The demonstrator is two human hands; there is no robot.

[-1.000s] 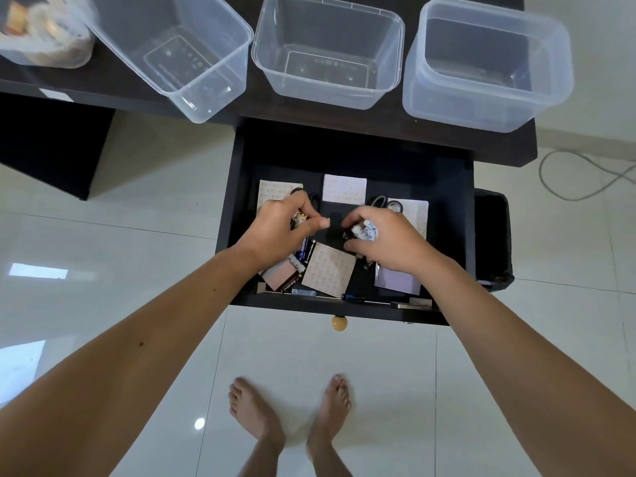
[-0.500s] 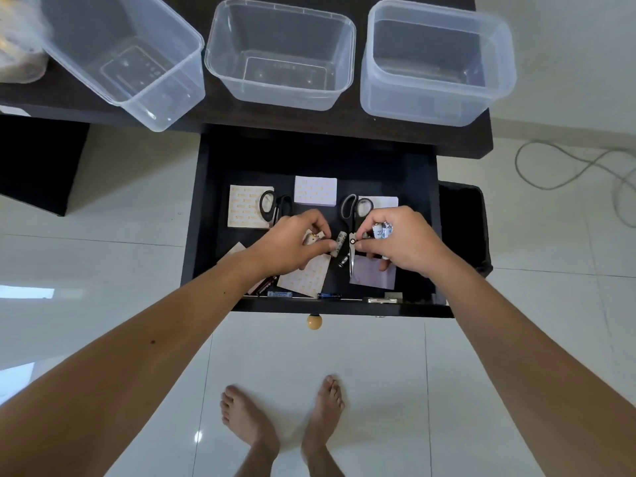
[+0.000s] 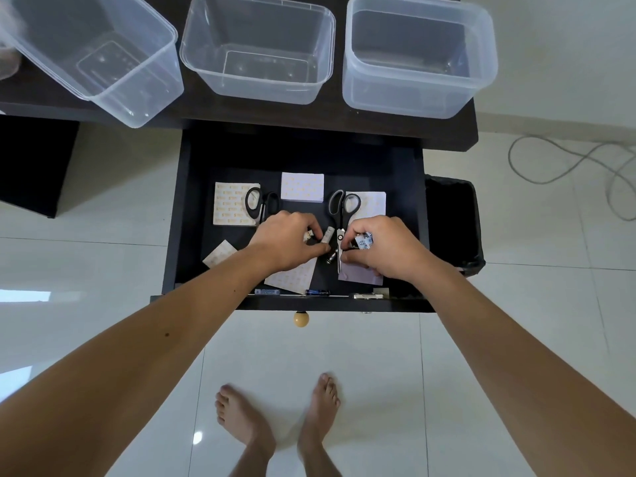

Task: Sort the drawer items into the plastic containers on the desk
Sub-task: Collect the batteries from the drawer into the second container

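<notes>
The black drawer [image 3: 186,215] stands pulled out under the desk. Inside lie several sticky-note pads, one white pad [image 3: 303,187] at the back, and two pairs of black-handled scissors [image 3: 261,201] [image 3: 342,210]. My left hand [image 3: 287,241] curls over small batteries and pinches a silver one [image 3: 326,235]. My right hand [image 3: 383,247] grips a bunch of batteries with blue-white labels [image 3: 363,242]. A dark battery [image 3: 330,259] lies between both hands. Three clear plastic containers [image 3: 103,56] [image 3: 258,49] [image 3: 416,56] stand on the desk above.
A blue battery [image 3: 317,292] and a metal piece [image 3: 368,296] lie along the drawer's front wall. A black bin [image 3: 454,222] stands right of the drawer, and a grey cable [image 3: 564,160] loops on the white tile floor. My bare feet are below.
The view has shifted, so the drawer and containers sit differently in frame. Both hands stayed close together over the batteries, the left fingers now closing on a silver battery beside the right scissors.
</notes>
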